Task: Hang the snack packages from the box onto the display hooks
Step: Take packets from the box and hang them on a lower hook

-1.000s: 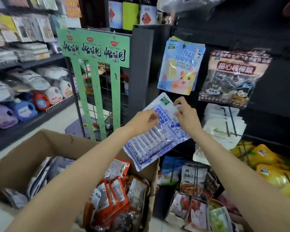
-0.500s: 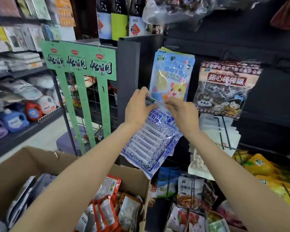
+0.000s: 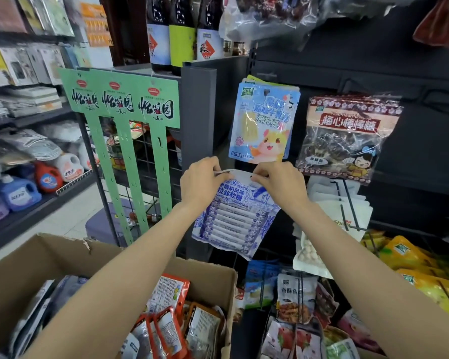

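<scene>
Closest to me, the cardboard box [image 3: 24, 286] sits low at the person's left, its flaps open and a jumble of orange and silver snack packets [image 3: 166, 325] lying loose inside. Above it both arms reach forward. The left hand [image 3: 202, 182] and the right hand [image 3: 280, 185] hold one blue-and-white candy package [image 3: 233, 218] by its top corners, fingers [image 3: 259, 172] curled and pinching the white header strip on either side of the small hang hole, so the bag dangles flat below them. It looks light and floppy: thin crinkly film over a row of stick candies that stiffens only the middle. I judge the sealed header the right place to hold, since the film body would slide and buckle, and a taut header keeps the hole open for a hook. I cannot make out the hook itself behind the hands. Just beyond, touching distance above, hangs the hamster milk-stick pouch [image 3: 263, 120], with the plum lollipop bag [image 3: 347, 136] beside it on the dark display panel [image 3: 412, 73].
</scene>
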Available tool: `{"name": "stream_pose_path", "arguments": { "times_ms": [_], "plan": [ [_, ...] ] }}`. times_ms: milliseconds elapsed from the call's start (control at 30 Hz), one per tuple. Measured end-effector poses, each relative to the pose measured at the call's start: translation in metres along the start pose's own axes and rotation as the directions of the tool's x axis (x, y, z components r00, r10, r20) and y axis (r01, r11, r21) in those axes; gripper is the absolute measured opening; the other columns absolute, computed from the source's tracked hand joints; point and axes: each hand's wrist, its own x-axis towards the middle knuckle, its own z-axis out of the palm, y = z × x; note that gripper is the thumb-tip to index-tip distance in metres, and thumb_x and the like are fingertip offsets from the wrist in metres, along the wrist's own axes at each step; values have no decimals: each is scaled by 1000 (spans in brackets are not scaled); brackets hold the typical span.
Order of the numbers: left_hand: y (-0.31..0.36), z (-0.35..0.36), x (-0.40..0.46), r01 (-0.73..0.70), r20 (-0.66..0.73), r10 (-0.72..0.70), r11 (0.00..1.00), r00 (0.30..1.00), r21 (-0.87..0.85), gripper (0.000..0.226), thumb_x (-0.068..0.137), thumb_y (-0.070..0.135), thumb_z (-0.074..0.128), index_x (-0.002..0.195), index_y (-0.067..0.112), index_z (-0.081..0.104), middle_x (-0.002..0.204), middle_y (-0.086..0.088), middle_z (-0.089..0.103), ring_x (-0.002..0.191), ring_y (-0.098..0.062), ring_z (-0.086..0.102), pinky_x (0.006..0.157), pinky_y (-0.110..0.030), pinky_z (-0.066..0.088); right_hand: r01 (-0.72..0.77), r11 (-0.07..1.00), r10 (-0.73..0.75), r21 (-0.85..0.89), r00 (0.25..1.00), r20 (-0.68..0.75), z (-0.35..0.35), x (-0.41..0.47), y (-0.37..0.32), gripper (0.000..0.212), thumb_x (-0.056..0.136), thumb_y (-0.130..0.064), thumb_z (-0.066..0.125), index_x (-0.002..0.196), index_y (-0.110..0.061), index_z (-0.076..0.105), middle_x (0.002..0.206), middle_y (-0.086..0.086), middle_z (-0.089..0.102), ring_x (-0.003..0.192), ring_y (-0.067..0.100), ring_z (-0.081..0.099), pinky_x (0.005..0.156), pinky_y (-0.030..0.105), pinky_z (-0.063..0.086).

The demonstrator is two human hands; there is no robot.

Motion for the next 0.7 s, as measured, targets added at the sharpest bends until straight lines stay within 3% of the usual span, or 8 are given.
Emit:
{"name": "stream_pose_path", "arguments": {
  "times_ms": [133,233,400,500,633,700],
  "plan": [
    [-17,15,-10,59,110,-58,998,992,-3,38,80,47,67,68,16,49,62,7,51,64,-19,51,53,-28,32,-132,990,128,47,989,73,19,-20,14,12,92,-30,59,96,-25,70,92,-4,71,90,18,64,69,30,48],
    [-27,28,-17,41,247,-53,998,967,51,28,86,43,62,73,19,57,72,0,63,69,-22,61,60,-29,42,-248,960,233,131,966,115,38,-34,26,12,92,-29,60,96,-25,71,94,-7,71,93,16,64,72,29,47],
    [-29,59,-15,157,373,-127,986,919,-51,16,93,14,56,99,6,69,93,-13,70,65,-27,68,72,-40,58,-348,908,319,234,935,152,59,-31,43,15,95,-21,55,105,-21,68,105,-4,70,98,20,62,73,30,46],
    [-30,72,-6,163,383,-154,987,911,9,18,92,2,50,99,3,66,99,-17,67,66,-29,69,71,-42,59,-344,902,308,262,936,170,67,-23,45,15,94,-19,56,102,-18,69,100,-2,71,94,21,63,72,31,48],
    [-26,79,-1,178,419,-150,984,895,-27,38,92,-4,39,118,12,62,104,-8,63,61,-27,69,61,-39,59,-345,885,303,313,937,176,78,-18,48,14,94,-16,56,97,-16,69,97,2,71,90,22,64,74,36,52],
    [-25,82,1,138,455,-94,988,886,-65,27,95,3,46,114,11,64,106,-5,61,59,-23,68,52,-32,56,-341,876,296,341,938,178,85,-16,50,13,94,-14,56,95,-14,69,94,5,71,88,23,65,77,38,53]
  ]
}}
